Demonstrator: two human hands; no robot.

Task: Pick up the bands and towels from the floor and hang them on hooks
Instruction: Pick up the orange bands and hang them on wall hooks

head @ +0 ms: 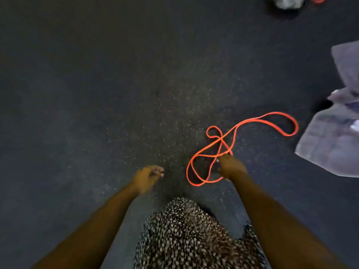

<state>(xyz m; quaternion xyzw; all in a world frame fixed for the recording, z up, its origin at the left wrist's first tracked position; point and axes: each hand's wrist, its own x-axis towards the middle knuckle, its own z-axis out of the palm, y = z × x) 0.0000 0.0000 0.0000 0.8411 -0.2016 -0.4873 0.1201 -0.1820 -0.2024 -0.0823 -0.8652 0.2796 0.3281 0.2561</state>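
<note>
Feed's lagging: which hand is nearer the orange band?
Right. The right hand is at the crossed strands of the orange band; the left hand is off to its left, apart.

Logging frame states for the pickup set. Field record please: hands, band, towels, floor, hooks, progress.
left hand: loosely curled, holds nothing
right hand: reaches to the orange band, fingertips at a strand; grip unclear from blur
orange band: tangled loops lying on the floor
grey towel: crumpled on the floor, right of the band
far cloth: pale, at top edge, cut off
second band: orange, beside far cloth, mostly out of frame
floor: dark, speckled
hooks: not in view
progress: nothing lifted yet
</note>
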